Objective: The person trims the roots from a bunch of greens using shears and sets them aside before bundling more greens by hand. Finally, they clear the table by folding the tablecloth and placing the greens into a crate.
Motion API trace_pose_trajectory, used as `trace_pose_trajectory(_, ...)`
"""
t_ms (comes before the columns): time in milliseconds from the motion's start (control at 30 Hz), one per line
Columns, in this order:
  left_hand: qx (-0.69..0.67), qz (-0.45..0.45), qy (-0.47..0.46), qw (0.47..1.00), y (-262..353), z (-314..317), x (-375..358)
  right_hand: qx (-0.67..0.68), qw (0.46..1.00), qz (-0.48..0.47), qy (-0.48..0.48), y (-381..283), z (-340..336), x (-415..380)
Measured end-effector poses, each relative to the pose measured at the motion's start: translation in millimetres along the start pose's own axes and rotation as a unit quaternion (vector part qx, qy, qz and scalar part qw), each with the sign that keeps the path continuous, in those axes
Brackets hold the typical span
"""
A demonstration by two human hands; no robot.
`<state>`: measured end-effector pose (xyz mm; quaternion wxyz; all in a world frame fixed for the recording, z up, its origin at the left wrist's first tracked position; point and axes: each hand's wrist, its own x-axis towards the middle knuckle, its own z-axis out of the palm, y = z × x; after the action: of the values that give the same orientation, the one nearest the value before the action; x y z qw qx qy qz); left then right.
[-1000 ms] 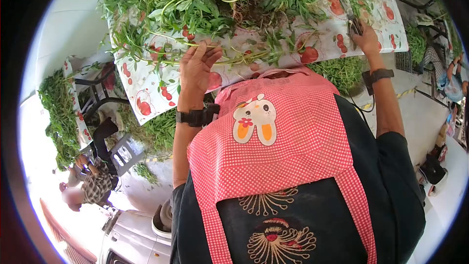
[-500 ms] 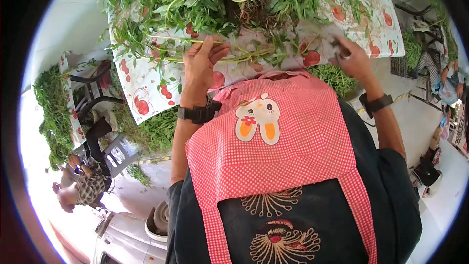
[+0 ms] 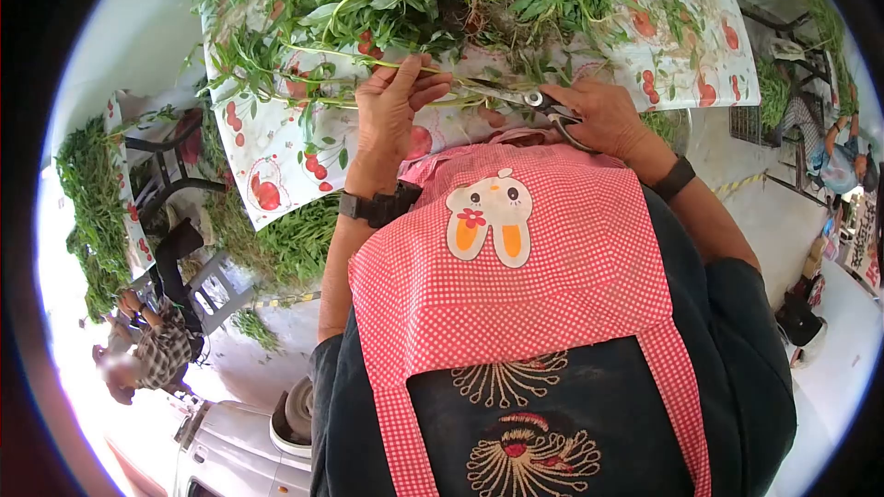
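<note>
My left hand [image 3: 391, 101] is closed on a few long green plant stems [image 3: 322, 103], thumb and fingers pinching them at the table's near edge. In my right hand [image 3: 603, 118] is a pair of scissors [image 3: 534, 99] with dark handles, its blades pointing left at the stems beside my left fingers. Leafy ends of the held stems trail off to the left. Just beyond both hands lies a big heap of leafy green plants [image 3: 387, 9], with brownish roots [image 3: 479, 14] showing near its middle.
A white tablecloth with red fruit prints [image 3: 267, 152] covers the table. More greens [image 3: 299, 244] lie below it at left. A person [image 3: 157, 345] sits at the far left near a plastic stool [image 3: 219, 293]; another person [image 3: 843, 156] is at far right. A vehicle [image 3: 239, 451] stands at lower left.
My right hand has swung left and inward, bringing the scissors up to the stems. My left hand has moved slightly up and right, still holding stems. Leafy bits near the right hand are gone from there.
</note>
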<state>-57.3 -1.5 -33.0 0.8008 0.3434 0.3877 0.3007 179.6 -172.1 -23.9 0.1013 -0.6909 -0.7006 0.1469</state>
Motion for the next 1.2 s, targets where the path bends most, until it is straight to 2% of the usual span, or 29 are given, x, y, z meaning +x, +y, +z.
trace_pose_trajectory(233, -0.002, 0.001, 0.017, 1.0, 0, 1, -1, 0.013, 0.999, -0.027, -0.013, 6, 6, 4)
trace_pose_trajectory(300, 0.001, 0.048, 0.027, 0.999, 2, 3, -3, 0.019, 0.999, -0.022, -0.024, 3, 1, 5)
trace_pose_trajectory(400, -0.008, 0.067, 0.028, 0.997, -3, 0, -2, 0.055, 0.998, -0.016, -0.037, 1, 0, 6)
trace_pose_trajectory(567, 0.002, 0.041, 0.02, 0.999, -2, 8, -7, 0.109, 0.992, 0.01, -0.063, -2, -4, 15)
trace_pose_trajectory(733, 0.023, 0.009, 0.008, 1.0, -4, 18, -13, 0.116, 0.984, -0.042, -0.13, 3, -11, 29)
trace_pose_trajectory(867, 0.033, 0.007, 0.015, 0.999, -4, 27, -17, 0.147, 0.98, -0.073, -0.109, 6, -10, 36)
trace_pose_trajectory(933, 0.023, 0.006, 0.029, 0.999, -4, 29, -21, 0.184, 0.972, -0.119, -0.084, 9, -7, 38)
trace_pose_trajectory(1033, 0.013, 0.019, 0.05, 0.999, -5, 30, -24, 0.162, 0.972, -0.1, -0.141, 5, -12, 36)
trace_pose_trajectory(1200, 0.02, 0.04, 0.086, 0.995, -7, 33, -28, 0.182, 0.97, -0.105, -0.126, 14, -2, 30)
